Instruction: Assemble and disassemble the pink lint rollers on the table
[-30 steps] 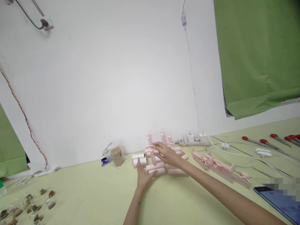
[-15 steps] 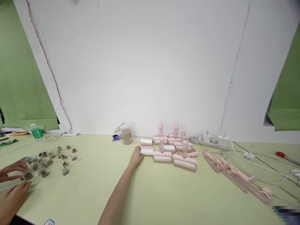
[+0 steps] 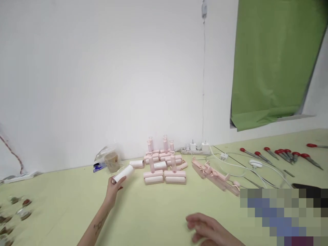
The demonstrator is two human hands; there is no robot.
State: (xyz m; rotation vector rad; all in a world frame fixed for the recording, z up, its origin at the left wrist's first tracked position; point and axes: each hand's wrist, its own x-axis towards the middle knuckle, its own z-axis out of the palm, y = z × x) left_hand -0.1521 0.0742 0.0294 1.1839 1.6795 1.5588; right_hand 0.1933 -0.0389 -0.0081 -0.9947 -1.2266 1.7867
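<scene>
My left hand [image 3: 114,186] grips the lower end of a white lint roller refill [image 3: 124,173], which tilts up to the right over the table. Just behind it another white refill roll [image 3: 136,164] lies on its side. My right hand [image 3: 208,227] hovers low over the table at the front, fingers bent and apart, holding nothing. Between the hands and the wall stand several pink lint rollers with upright handles, the nearest being one lint roller [image 3: 153,177] and a second lint roller [image 3: 175,177] side by side. A third white roll [image 3: 160,166] lies among them.
A power strip [image 3: 194,150] with chargers and white cables lies right of the rollers. Pink plastic parts [image 3: 212,174] lie in front of it. Several red-ended tools [image 3: 283,153] are at right. A bagged roll of tape [image 3: 111,160] sits left, and small glass-domed pieces [image 3: 23,212] lie farther left.
My left hand has lifted a white refill roll off the table and brought it nearer. My right hand has come into view. The view has turned right.
</scene>
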